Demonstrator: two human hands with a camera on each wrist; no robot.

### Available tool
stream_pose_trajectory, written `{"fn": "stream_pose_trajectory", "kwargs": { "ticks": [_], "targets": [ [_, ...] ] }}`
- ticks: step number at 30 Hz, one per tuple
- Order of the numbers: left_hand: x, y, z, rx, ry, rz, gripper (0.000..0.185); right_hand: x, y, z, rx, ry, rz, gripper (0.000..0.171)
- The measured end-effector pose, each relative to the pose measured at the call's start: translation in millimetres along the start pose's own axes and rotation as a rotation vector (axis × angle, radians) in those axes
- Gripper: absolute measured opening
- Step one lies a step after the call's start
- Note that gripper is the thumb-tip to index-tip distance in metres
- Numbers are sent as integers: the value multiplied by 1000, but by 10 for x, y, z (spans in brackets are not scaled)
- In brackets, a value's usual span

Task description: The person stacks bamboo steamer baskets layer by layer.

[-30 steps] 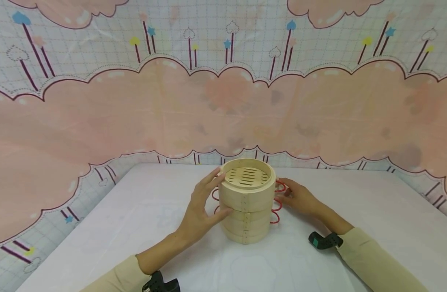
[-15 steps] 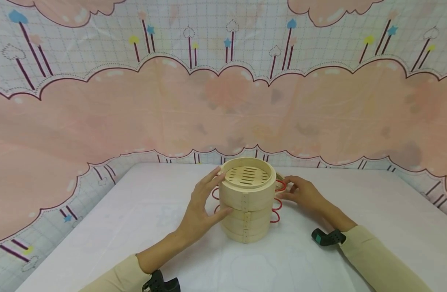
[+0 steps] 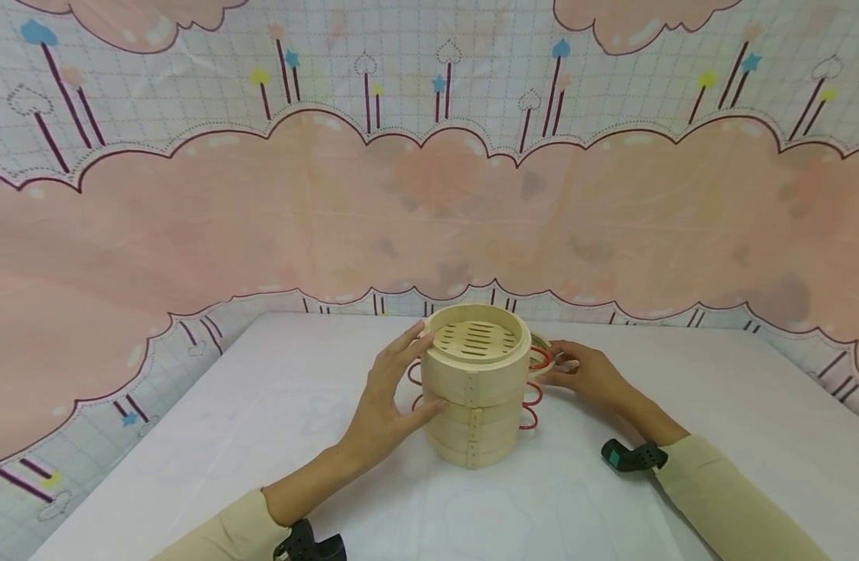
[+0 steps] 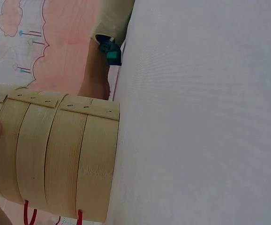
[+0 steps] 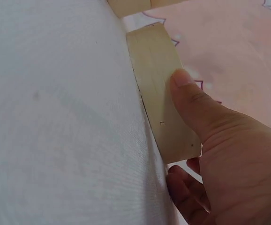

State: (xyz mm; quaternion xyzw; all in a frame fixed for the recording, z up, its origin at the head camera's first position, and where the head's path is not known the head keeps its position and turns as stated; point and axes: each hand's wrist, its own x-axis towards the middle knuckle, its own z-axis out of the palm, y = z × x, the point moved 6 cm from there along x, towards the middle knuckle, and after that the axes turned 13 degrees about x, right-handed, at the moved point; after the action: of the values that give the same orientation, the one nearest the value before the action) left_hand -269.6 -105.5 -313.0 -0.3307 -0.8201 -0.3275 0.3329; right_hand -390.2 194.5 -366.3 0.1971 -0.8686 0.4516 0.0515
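Note:
A stack of round bamboo steamer baskets (image 3: 471, 425) with red loop handles stands upright on the table; slats (image 3: 475, 340) show inside its top tier. My left hand (image 3: 383, 401) holds the stack's left side, thumb at the front and fingers toward the back rim. Behind the stack at right, partly hidden by it, lies a low round bamboo piece (image 5: 156, 93); whether it is a lid or another tier, I cannot tell. My right hand (image 3: 587, 370) grips this piece, the thumb against its outer wall in the right wrist view.
A white cloth (image 3: 317, 351) covers the table. Behind it hangs a pink and white patterned curtain (image 3: 429, 210). Black wrist devices (image 3: 633, 456) sit on both forearms.
My right hand has shifted slightly right, and more of the low bamboo piece shows from behind the stack. The left hand and the stack stay in place.

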Motion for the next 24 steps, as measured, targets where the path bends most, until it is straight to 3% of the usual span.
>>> {"fn": "stream_pose_trajectory", "kwargs": {
  "ticks": [6, 17, 24],
  "targets": [
    [1, -2, 3, 2, 7, 3, 79, 0, 0, 6, 87, 0, -8, 30],
    [15, 24, 3, 12, 13, 1, 80, 7, 3, -65, 76, 39, -37, 29],
    [17, 30, 9, 6, 7, -4, 80, 24, 19, -225, 46, 101, -73, 24]
  ]
}}
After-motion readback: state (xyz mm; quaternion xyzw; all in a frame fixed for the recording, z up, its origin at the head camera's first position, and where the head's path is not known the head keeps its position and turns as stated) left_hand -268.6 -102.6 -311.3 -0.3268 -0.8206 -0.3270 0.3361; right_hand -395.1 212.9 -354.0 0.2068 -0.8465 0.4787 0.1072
